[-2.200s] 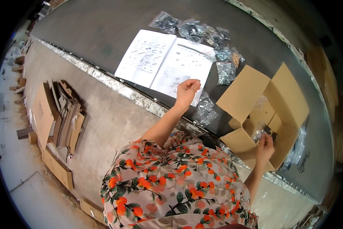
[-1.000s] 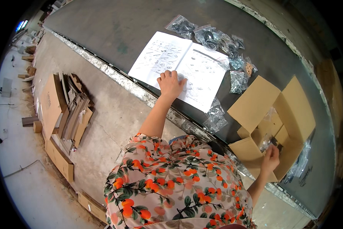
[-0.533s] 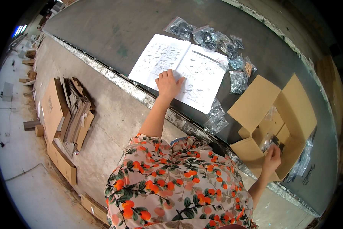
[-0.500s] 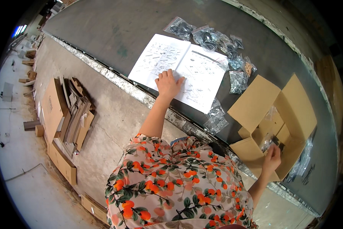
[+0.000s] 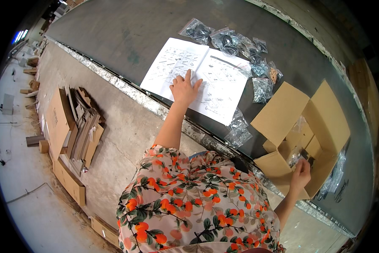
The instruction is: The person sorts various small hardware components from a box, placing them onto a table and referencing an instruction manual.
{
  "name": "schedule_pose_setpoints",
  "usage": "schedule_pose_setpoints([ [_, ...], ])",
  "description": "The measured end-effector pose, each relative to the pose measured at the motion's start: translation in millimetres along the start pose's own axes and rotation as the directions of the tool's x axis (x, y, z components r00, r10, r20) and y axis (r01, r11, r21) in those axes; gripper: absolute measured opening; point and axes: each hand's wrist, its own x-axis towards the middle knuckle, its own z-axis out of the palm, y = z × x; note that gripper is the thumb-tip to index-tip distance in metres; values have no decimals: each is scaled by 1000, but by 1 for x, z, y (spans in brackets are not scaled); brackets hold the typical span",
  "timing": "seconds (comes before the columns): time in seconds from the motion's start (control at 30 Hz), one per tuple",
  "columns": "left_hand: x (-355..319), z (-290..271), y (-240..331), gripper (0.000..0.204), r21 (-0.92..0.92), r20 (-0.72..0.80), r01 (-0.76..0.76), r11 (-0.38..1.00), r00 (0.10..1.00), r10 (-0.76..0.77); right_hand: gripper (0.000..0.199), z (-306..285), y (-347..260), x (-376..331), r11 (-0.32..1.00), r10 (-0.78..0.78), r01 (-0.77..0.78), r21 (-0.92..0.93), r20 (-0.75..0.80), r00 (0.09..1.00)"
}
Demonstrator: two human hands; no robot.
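Observation:
An open instruction booklet (image 5: 223,86) with line drawings lies on the dark table. My left hand (image 5: 184,89) rests on its left page near the fold, index finger stretched out and thumb spread. At the right stands an open cardboard box (image 5: 280,111) with its flaps up. Over its near side reaches my right hand (image 5: 300,173), fingers pinched at a clear plastic bag (image 5: 295,157) with small parts inside. The fingers partly hide the bag. Beyond the booklet lie several zip bags of hardware, among them a bag of screws (image 5: 263,89) and a bag of wooden dowels (image 5: 274,75).
Another bag of screws (image 5: 239,134) lies between booklet and box, near the table's edge. Right of the box are clear bags with thin tools (image 5: 336,179). Flattened cardboard (image 5: 77,126) is stacked on the floor at the left.
My left hand has shifted slightly, its index finger now stretched further up the left page. My right hand stays at the bag in the box.

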Motion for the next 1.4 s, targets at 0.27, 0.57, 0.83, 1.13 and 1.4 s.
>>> schedule_pose_setpoints([
  [0.27, 12, 2, 3, 73, 24, 45, 78, 997, 996, -79, 16, -1, -1, 0, 1000, 5, -5, 2, 1, 1000],
  [0.57, 28, -10, 10, 73, 112, 226, 100, 989, 966, -123, 12, 0, 0, 0, 1000, -20, 20, 7, -25, 999],
  [0.83, 29, -11, 15, 80, 133, 190, 157, 979, 965, -180, 10, 1, 1, 1, 1000, -15, 16, 26, -28, 999],
  [1.13, 31, -13, 14, 71, 102, 283, 132, 986, 946, -156, 9, 2, 0, -2, 998, -24, 27, 53, -50, 998],
  [1.4, 34, -8, 8, 72, 103, 264, 146, 984, 950, -168, 10, 5, -7, -1, 1000, -16, 17, 5, -83, 996],
])
